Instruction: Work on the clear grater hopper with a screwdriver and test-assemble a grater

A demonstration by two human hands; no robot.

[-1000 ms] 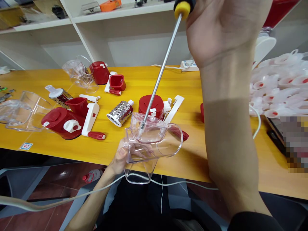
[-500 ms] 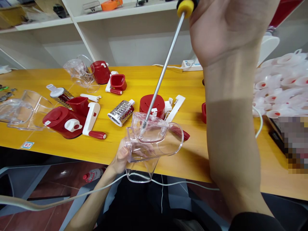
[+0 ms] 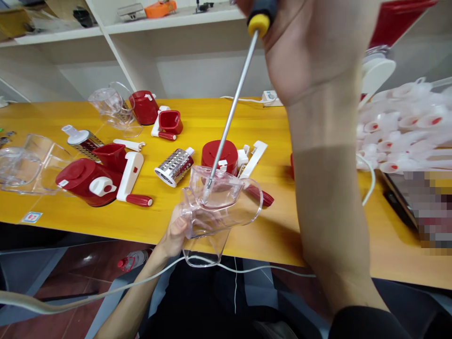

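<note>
My left hand point(image 3: 176, 230) is closed on the side of a clear plastic grater housing point(image 3: 226, 221), held tilted over the table's front edge. High at the top of the view, my right hand point(image 3: 296, 52) grips the dark and yellow handle of a long screwdriver point(image 3: 236, 101). Its shaft slants down, and the tip sits inside the housing's upper opening. Whether a screw is under the tip cannot be made out. Just behind the housing are a red grater base point(image 3: 219, 155), a white crank handle with red grip point(image 3: 254, 160) and a metal grating drum point(image 3: 174, 167).
To the left lie another red base point(image 3: 88, 181), a crank point(image 3: 130, 176), a second drum point(image 3: 83, 139) and a clear housing point(image 3: 49, 162). White plastic parts point(image 3: 406, 127) are heaped at the right. A pale cable point(image 3: 268, 268) crosses in front of the table. Shelves point(image 3: 176, 22) stand behind.
The view has shifted slightly. My right hand and the screwdriver handle have moved a little left, while the tip stays in the housing. My left hand keeps its hold.
</note>
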